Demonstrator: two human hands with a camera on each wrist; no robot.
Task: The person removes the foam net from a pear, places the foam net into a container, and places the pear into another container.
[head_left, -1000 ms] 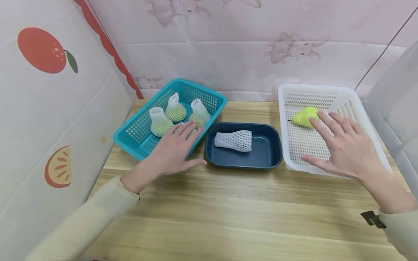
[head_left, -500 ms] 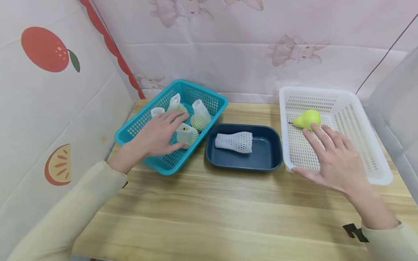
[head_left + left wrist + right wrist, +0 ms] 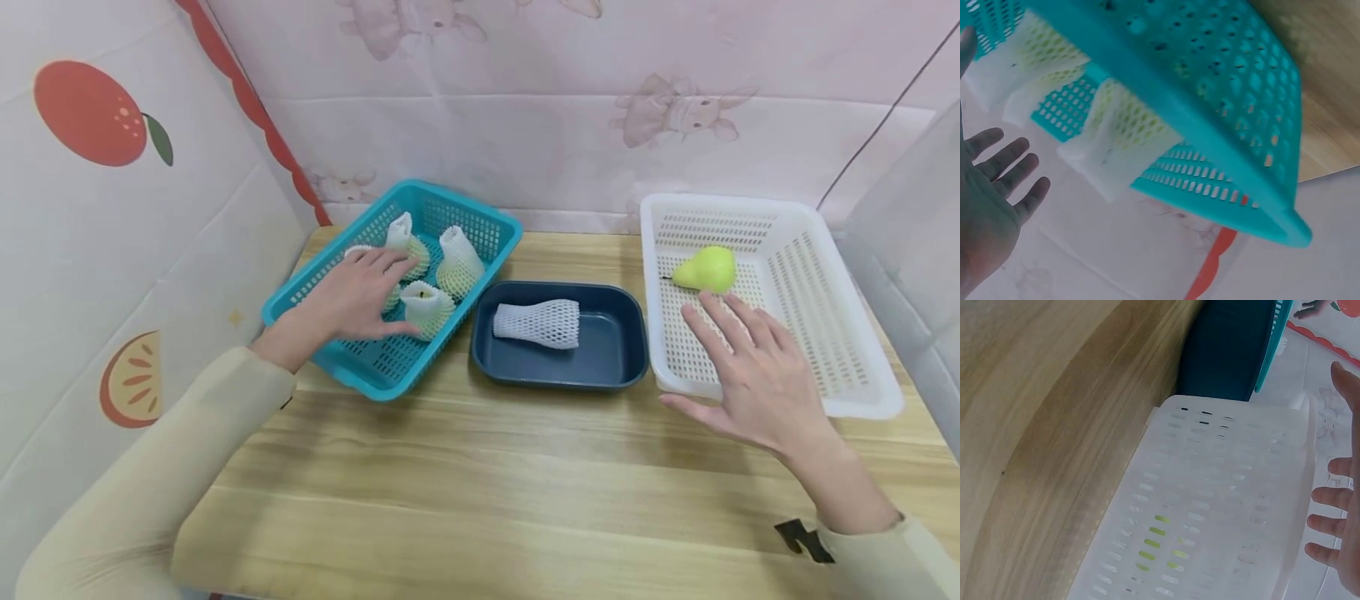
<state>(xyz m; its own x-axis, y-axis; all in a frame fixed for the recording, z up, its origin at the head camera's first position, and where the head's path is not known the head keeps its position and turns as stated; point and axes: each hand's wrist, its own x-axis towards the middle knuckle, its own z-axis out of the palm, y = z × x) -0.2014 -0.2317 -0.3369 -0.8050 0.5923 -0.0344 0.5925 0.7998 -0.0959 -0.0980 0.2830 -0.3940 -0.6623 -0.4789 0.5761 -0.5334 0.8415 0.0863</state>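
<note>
My left hand (image 3: 347,293) hovers over the teal basket (image 3: 390,393), fingers spread and holding nothing. In that basket stand several pears in white foam nets, among them a front one (image 3: 427,312) and a right one (image 3: 459,265); the hand partly covers another. The left wrist view shows the left palm (image 3: 988,206) apart from the netted pears (image 3: 1116,137). My right hand (image 3: 761,379), fingers extended, is above the front part of the white basket (image 3: 862,392). A bare green pear (image 3: 707,269) lies in this basket beyond the fingertips, its stem pointing left.
Between the baskets sits a dark blue tray (image 3: 611,346), with an unfilled white foam net (image 3: 537,323) lying in it. All three containers stand on a wooden table (image 3: 525,483). Printed cloth walls (image 3: 540,158) close off the back and sides.
My left hand has shifted left and slightly back over the teal basket, uncovering the front netted pear. My right hand has drawn left and toward me, away from the bare pear. The containers stay put.
</note>
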